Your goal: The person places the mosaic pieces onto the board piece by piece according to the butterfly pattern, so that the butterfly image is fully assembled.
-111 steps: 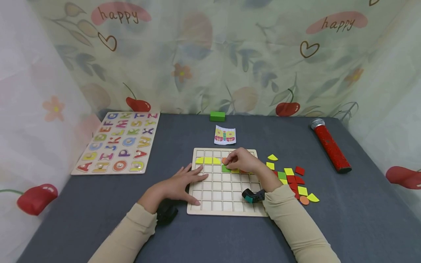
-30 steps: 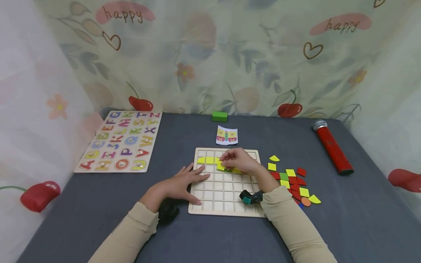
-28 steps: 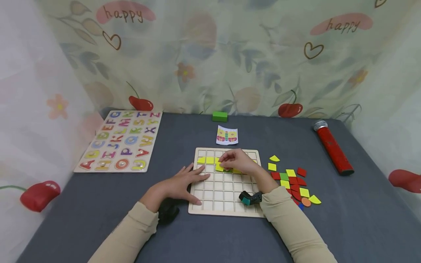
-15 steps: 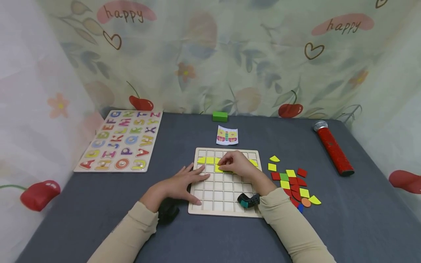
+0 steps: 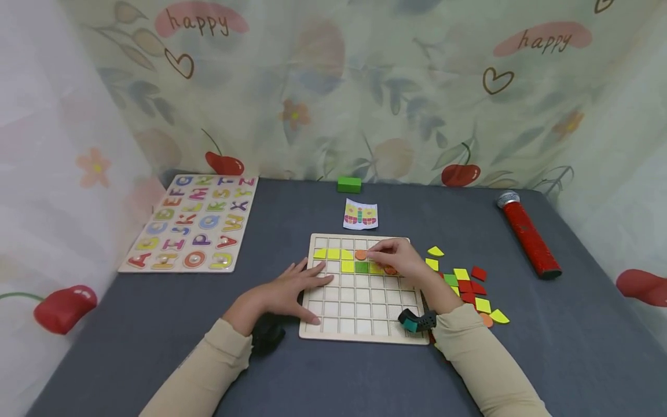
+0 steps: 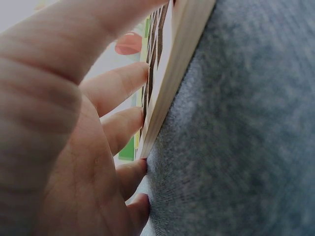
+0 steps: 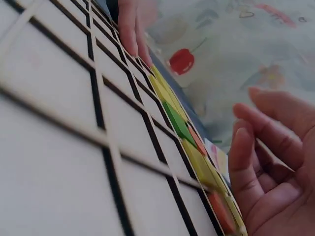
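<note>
A wooden grid board [image 5: 339, 328] lies in front of me. My left hand [image 5: 286, 294] rests with spread fingers on its left edge; the left wrist view shows the fingertips [image 6: 140, 73] at the frame. Over the board's upper right hovers my right hand [image 5: 402, 259], fingers loosely bent and nothing between them in the right wrist view. Several yellow tiles [image 5: 333, 254] sit in one row, ending at an orange disc [image 5: 361, 255]. Below them a square yellow tile [image 5: 347, 266] adjoins a green tile [image 5: 362, 267]. Another orange disc [image 5: 389, 270] is partly hidden under the right hand.
Loose red, yellow and green tiles [image 5: 482, 305] lie right of the board, partly behind the right forearm. A butterfly pattern card [image 5: 360, 214] and green block [image 5: 349, 185] are behind it. An alphabet board [image 5: 190, 231] stands left, a red microphone [image 5: 530, 238] right.
My right hand pressed the square yellow tile down left of the green one, let it go and moved right, uncovering the orange disc and green tile. The left hand stayed put.
</note>
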Demonstrator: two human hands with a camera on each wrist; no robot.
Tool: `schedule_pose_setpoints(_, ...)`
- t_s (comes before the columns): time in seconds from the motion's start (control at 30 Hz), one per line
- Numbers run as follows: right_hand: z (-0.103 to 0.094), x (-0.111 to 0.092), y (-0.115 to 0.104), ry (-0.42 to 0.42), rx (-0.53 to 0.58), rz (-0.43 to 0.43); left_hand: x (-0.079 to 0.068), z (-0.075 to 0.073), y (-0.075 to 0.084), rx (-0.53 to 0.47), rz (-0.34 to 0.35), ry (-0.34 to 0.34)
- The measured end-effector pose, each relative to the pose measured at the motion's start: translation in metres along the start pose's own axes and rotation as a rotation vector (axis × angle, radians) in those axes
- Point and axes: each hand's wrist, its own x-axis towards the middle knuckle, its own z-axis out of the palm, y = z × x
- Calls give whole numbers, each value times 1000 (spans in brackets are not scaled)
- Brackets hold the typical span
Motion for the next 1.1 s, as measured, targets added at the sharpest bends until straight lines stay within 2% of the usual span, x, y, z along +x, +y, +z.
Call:
schedule_pose_setpoints(0.1, -13, -12, 4, 49, 88, 6, 0, 1, 0, -3, 2, 2)
schedule_pose_setpoints(0.2, -25, -22, 8, 91, 101, 11, 0, 1, -1, -1, -2, 6)
schedule_pose_setpoints(0.4, -52, -49, 12, 132, -36, 76, 1, 1, 0, 1, -2, 6)
schedule_pose_setpoints(0.53, -66, -69, 15, 57, -119, 148, 1, 1, 1, 6, -5, 6)
schedule_pose_setpoints(0.63, -74, -84, 18, -40, -141, 156, 1, 1, 1, 12, -4, 12)
schedule_pose_setpoints(0.87, -76, -109, 25, -224, -146, 109, 2, 1, 1, 12, -5, 24)
schedule_pose_setpoints(1.1, -72, -118, 29, -272, -273, 26, 2, 1, 1, 9, -2, 18)
